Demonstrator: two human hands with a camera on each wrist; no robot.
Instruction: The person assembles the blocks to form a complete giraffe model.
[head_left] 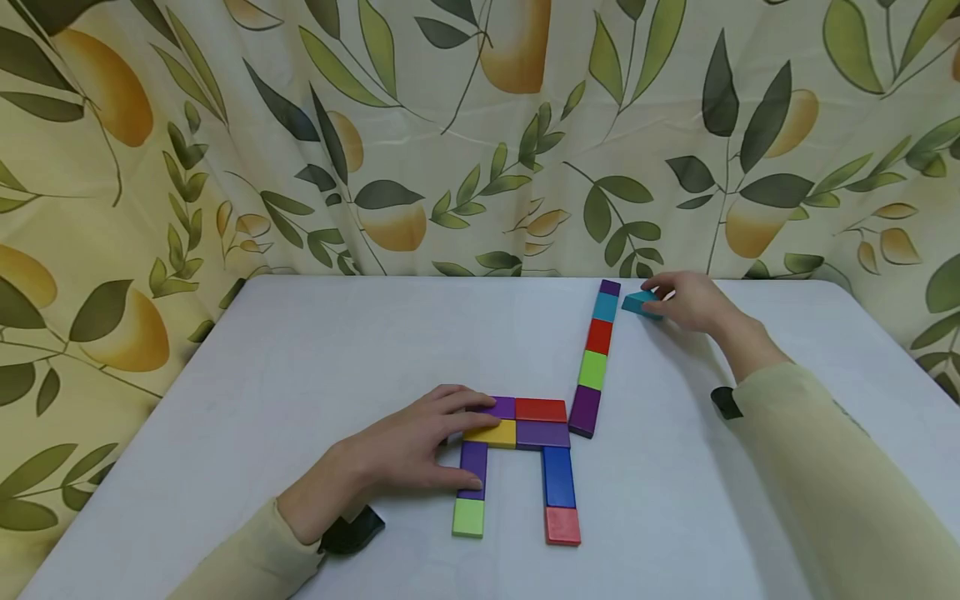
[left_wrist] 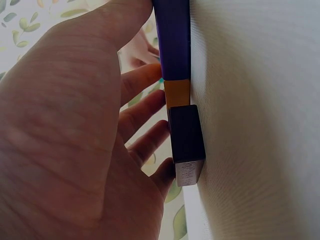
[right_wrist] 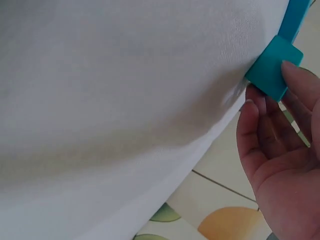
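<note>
At the far edge of the table, my right hand (head_left: 693, 304) pinches a teal wedge-shaped block (head_left: 637, 303) between thumb and fingers. The wedge lies just right of a slanting column of blocks, beside its purple top block (head_left: 611, 287) and blue block (head_left: 605, 307). In the right wrist view the teal block (right_wrist: 275, 67) shows between thumb and fingertips. Nearer the front, my left hand (head_left: 405, 442) rests with extended fingers on a purple block (head_left: 505, 407) and a yellow block (head_left: 495, 434). Its thumb touches a purple upright block (head_left: 473, 467).
The column continues down through a red block (head_left: 598, 337), a green block (head_left: 592, 369) and a dark purple block (head_left: 585, 410). Two legs end in a light green block (head_left: 468, 518) and a pink-red block (head_left: 562, 526). A patterned curtain (head_left: 480, 192) hangs behind the white table (head_left: 390, 333).
</note>
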